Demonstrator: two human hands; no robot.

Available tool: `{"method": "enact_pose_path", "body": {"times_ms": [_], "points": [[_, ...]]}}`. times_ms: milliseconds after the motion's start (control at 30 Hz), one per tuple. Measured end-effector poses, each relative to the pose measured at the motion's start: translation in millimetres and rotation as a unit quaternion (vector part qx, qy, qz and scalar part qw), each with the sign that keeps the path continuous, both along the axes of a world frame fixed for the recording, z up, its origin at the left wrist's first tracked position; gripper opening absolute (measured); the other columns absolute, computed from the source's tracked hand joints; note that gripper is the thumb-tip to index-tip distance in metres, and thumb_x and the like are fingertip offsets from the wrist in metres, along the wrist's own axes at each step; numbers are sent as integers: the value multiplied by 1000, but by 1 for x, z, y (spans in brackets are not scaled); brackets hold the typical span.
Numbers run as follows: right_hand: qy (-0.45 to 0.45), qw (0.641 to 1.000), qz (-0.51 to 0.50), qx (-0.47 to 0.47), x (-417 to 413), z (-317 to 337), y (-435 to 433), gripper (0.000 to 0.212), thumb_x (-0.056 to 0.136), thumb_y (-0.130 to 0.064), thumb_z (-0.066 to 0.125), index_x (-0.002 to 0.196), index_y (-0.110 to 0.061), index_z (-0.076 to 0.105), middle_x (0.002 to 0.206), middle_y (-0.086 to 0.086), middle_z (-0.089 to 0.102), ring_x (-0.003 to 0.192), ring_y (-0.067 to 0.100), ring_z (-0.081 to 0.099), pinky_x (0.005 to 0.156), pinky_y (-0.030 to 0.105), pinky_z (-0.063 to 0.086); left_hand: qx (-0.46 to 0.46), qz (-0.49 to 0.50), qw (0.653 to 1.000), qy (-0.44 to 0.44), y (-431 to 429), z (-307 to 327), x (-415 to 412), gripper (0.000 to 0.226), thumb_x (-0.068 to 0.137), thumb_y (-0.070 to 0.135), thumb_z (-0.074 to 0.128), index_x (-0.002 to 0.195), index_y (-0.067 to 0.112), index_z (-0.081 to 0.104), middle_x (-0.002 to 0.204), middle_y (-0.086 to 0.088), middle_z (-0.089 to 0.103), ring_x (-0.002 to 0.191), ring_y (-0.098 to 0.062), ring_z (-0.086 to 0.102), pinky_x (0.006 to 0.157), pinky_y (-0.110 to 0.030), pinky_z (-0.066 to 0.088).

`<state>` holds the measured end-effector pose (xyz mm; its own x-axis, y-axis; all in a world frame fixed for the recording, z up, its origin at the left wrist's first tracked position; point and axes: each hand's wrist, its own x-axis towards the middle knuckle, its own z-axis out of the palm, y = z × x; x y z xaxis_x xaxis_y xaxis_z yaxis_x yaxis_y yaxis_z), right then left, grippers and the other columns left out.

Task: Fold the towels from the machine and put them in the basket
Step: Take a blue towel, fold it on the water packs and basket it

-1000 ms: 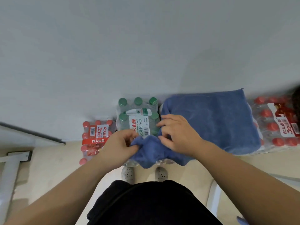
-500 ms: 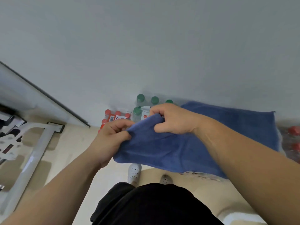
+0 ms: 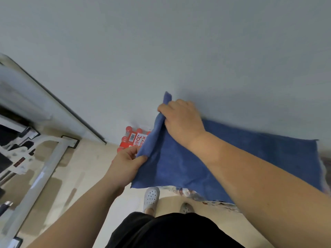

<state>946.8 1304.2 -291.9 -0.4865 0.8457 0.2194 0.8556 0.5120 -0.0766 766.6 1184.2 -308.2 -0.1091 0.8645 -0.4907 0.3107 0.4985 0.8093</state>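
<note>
The blue terry-cloth towel (image 3: pixel 179 167) lies draped over shrink-wrapped bottle packs (image 3: pixel 195 194). The left hand (image 3: pixel 128 163) pinches its near corner and the right hand (image 3: pixel 180 120) grips its raised far corner. Folding looks unfinished, and no basket is in view.

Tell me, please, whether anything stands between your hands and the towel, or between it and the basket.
Nothing: the left hand and right hand grip the blue towel by its edge. No basket is in view, so that path cannot be judged.
</note>
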Motion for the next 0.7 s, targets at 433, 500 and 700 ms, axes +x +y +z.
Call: {"method": "enact_pose_path", "body": {"times_ms": [433, 500, 700], "points": [[-93, 938, -108, -315, -17, -53, -23, 66, 100, -60, 30, 157, -39, 5, 167, -2, -13, 152, 31, -12, 120, 60, 1, -118, 0, 990, -79, 31, -47, -39, 26, 85, 37, 75, 95, 13, 74, 97, -7, 75, 100, -33, 68, 91, -51, 54], [-79, 935, -118, -326, -25, -55, -27, 68, 99, -64, 29, 157, -41, 2, 166, -1, -17, 151, 31, -17, 121, 59, -1, -149, 31, 979, -138, 42, -54, -38, 27, 87, 44, 72, 101, 20, 75, 104, -5, 75, 102, -28, 68, 95, -48, 53], [-74, 941, -136, -301, -13, -63, -41, 80, 93, -73, 30, 156, -42, -9, 163, 0, -26, 148, 31, -27, 118, 63, -8, -257, 47, 928, -264, 95, -68, -25, 35, 90, 50, 67, 90, 16, 63, 86, -7, 64, 80, -23, 60, 70, -33, 48]]}}
